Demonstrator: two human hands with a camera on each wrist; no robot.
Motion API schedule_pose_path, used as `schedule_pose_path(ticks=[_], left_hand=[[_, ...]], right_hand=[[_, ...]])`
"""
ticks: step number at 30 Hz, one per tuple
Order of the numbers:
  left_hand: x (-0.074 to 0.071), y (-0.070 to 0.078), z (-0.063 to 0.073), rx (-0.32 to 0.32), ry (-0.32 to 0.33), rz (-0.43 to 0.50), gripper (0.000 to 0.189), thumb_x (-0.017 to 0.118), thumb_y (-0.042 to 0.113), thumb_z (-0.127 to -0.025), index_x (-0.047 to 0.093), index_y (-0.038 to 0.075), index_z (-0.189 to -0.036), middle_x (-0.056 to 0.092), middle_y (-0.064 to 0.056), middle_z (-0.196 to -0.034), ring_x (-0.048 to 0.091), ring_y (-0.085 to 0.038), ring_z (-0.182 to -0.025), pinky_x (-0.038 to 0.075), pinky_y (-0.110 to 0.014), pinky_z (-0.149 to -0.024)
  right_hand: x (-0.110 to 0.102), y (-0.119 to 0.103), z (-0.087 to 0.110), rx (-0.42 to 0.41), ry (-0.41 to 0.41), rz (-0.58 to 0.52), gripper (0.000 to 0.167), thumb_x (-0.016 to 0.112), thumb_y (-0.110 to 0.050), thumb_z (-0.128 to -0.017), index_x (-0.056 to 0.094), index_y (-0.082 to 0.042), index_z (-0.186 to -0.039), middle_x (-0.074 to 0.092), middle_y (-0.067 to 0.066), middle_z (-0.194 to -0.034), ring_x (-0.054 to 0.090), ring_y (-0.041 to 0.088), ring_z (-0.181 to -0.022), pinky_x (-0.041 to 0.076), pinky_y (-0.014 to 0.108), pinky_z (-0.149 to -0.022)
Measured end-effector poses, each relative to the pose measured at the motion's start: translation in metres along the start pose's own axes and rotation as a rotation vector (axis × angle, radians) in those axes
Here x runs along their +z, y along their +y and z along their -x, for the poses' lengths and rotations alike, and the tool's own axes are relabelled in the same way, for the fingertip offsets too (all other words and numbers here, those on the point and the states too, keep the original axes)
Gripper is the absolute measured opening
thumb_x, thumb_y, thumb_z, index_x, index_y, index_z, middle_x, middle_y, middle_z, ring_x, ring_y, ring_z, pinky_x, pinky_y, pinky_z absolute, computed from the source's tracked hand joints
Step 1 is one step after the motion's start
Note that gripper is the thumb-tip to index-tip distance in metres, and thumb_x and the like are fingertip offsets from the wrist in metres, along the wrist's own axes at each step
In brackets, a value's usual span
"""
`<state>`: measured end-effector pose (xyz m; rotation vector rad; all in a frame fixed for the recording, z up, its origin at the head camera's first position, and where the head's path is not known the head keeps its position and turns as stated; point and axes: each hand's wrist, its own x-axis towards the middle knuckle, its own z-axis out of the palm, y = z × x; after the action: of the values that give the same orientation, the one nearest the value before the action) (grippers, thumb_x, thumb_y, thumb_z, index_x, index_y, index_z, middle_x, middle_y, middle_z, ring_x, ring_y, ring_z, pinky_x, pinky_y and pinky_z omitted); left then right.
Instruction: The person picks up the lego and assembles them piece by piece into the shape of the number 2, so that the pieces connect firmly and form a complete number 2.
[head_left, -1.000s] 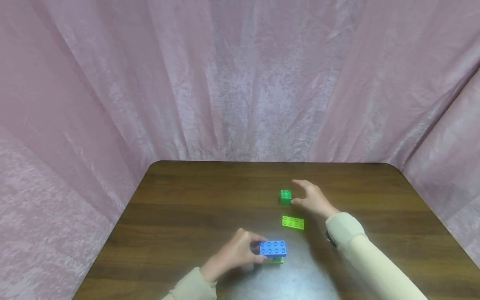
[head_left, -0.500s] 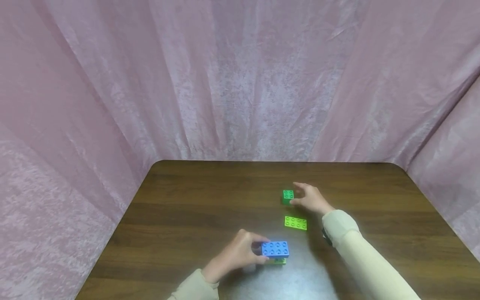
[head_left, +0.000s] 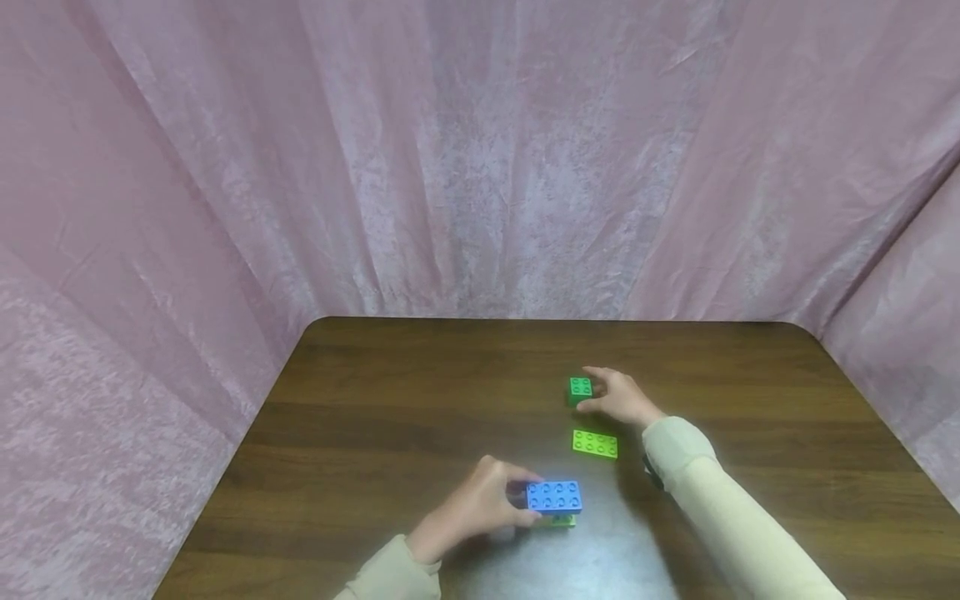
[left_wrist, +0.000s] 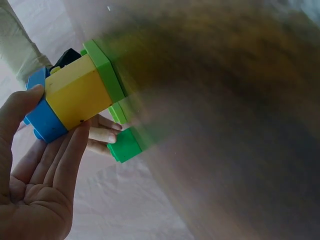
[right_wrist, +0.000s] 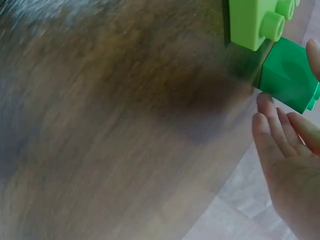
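Observation:
In the head view my left hand (head_left: 491, 500) holds a stack of toy building bricks between thumb and fingers. The stack has a blue brick (head_left: 553, 496) on top; the left wrist view shows a yellow block (left_wrist: 79, 89) in its middle and a light green brick (left_wrist: 105, 72) at its bottom. Around a small green brick (head_left: 581, 392) my right hand (head_left: 621, 398) is spread, thumb at the near side and fingers at the far side. Whether it touches that brick I cannot tell for certain. A flat light green brick (head_left: 595, 444) lies nearer, studs up.
All the bricks are on a brown wooden table (head_left: 375, 433) with rounded far corners. Pink curtains (head_left: 480, 167) hang behind and at both sides of it. A bright reflection lies on the table's near middle.
My right hand has moved slightly left towards the small green brick, and its thumb and fingers have come closer around it. My left hand keeps its hold on the stack.

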<state>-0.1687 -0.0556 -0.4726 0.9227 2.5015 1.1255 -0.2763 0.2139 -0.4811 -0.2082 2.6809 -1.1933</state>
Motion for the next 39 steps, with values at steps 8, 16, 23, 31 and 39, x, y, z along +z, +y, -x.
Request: schedule_pose_path(ticks=[8,16,23,31,39], left_hand=[[-0.0003,0.0003,0.0004,-0.007,0.001,0.007,0.041,0.083,0.015,-0.073,0.072,0.007,-0.111,0.075,-0.010,-0.107,0.070,-0.005,-0.091,0.054,-0.011,-0.079],[-0.0013,0.0018,-0.0008,-0.016,-0.005,0.007,0.040,0.083,0.016,-0.073,0.073,0.008,-0.111,0.075,-0.009,-0.107,0.071,-0.006,-0.092,0.054,-0.012,-0.080],[-0.0019,0.0026,-0.0011,-0.008,-0.015,-0.034,0.041,0.083,0.017,-0.073,0.072,0.008,-0.112,0.075,-0.008,-0.108,0.070,-0.009,-0.096,0.055,-0.015,-0.085],[-0.0031,0.0040,-0.0002,0.037,-0.015,-0.061,0.041,0.083,0.016,-0.074,0.072,0.008,-0.112,0.075,-0.008,-0.109,0.070,-0.010,-0.098,0.055,-0.018,-0.087],[-0.0025,0.0023,0.0002,0.043,-0.010,-0.062,0.040,0.083,0.017,-0.075,0.071,0.008,-0.113,0.074,-0.007,-0.111,0.069,-0.013,-0.102,0.055,-0.021,-0.090]], right_hand=[[0.0016,-0.0059,0.0014,0.021,-0.005,-0.010,0.060,0.069,-0.009,-0.088,0.044,0.006,-0.140,0.057,0.030,-0.130,0.059,0.045,-0.118,0.054,0.049,-0.096],[0.0010,-0.0033,-0.0001,0.039,0.009,0.000,0.048,0.068,-0.007,-0.088,0.053,0.007,-0.132,0.065,0.027,-0.120,0.064,0.039,-0.109,0.055,0.048,-0.094],[0.0006,-0.0030,0.0010,0.060,0.002,-0.007,0.047,0.068,-0.008,-0.088,0.054,0.007,-0.130,0.065,0.026,-0.119,0.064,0.037,-0.107,0.054,0.048,-0.095],[0.0001,-0.0036,0.0016,0.086,0.040,-0.024,0.047,0.068,-0.008,-0.088,0.053,0.008,-0.129,0.065,0.028,-0.117,0.066,0.036,-0.104,0.056,0.045,-0.091],[-0.0064,-0.0083,0.0034,0.060,0.057,-0.023,0.046,0.069,-0.009,-0.086,0.055,0.007,-0.127,0.067,0.027,-0.114,0.067,0.035,-0.102,0.055,0.046,-0.092]])
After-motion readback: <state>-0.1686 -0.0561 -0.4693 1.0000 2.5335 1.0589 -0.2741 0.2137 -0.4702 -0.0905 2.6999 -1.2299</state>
